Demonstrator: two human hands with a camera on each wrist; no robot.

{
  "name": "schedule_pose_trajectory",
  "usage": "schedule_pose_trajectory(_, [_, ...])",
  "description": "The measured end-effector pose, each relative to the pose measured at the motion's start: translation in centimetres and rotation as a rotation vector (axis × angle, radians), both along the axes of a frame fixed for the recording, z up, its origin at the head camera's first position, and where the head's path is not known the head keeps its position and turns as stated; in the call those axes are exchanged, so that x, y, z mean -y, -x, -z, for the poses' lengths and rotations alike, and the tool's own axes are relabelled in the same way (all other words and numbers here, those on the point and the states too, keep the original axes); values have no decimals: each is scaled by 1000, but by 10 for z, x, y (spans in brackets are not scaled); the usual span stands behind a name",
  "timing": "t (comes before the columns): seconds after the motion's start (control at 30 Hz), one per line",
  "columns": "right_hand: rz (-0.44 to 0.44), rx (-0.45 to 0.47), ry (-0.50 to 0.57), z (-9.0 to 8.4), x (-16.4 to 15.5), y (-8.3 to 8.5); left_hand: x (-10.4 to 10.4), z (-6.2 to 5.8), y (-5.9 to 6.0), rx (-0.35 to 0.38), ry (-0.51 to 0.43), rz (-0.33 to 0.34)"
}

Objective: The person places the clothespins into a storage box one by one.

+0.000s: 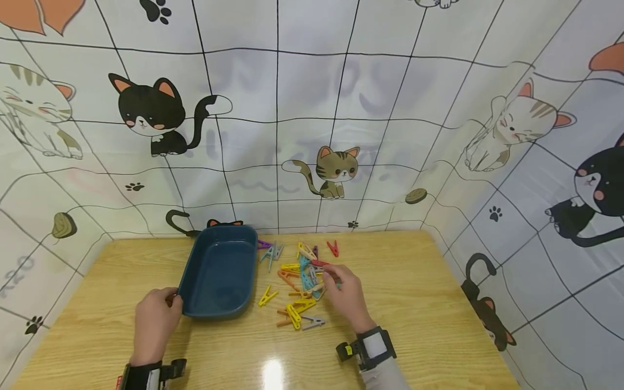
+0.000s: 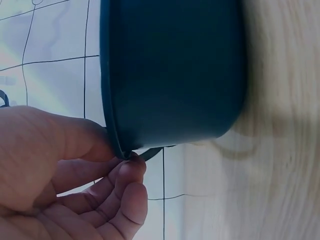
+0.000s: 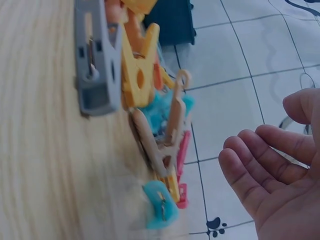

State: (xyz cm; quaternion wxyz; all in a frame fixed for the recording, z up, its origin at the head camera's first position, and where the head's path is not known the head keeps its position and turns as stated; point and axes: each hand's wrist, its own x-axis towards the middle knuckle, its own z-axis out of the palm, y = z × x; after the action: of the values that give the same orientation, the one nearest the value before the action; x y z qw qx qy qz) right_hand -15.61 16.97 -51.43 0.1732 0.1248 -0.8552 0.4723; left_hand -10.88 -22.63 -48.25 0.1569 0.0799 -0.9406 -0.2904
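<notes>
A dark blue plastic tray (image 1: 226,276) sits on the left half of the table. My left hand (image 1: 158,319) pinches its near-left rim between thumb and fingers, as the left wrist view (image 2: 75,170) of the hand also shows. Right of the tray lies a loose heap of clothespins (image 1: 304,303) in yellow, orange, turquoise, grey, red and beige. My right hand (image 1: 347,295) hovers at the heap's right side. In the right wrist view its fingers (image 3: 270,155) are relaxed with nothing between them, apart from a beige clothespin (image 3: 167,135) and a grey one (image 3: 97,60).
The wooden table (image 1: 414,303) reaches back to a white curtain-like sheet (image 1: 380,135) printed with cats and grid lines. A red clothespin (image 1: 333,248) lies behind the heap, and a yellow one (image 1: 267,296) lies beside the tray.
</notes>
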Motion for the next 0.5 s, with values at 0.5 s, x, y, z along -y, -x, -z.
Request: schedule_pose_trajectory(0.5, [25, -166, -36, -5, -17, 0, -14, 3, 5, -61, -45, -33])
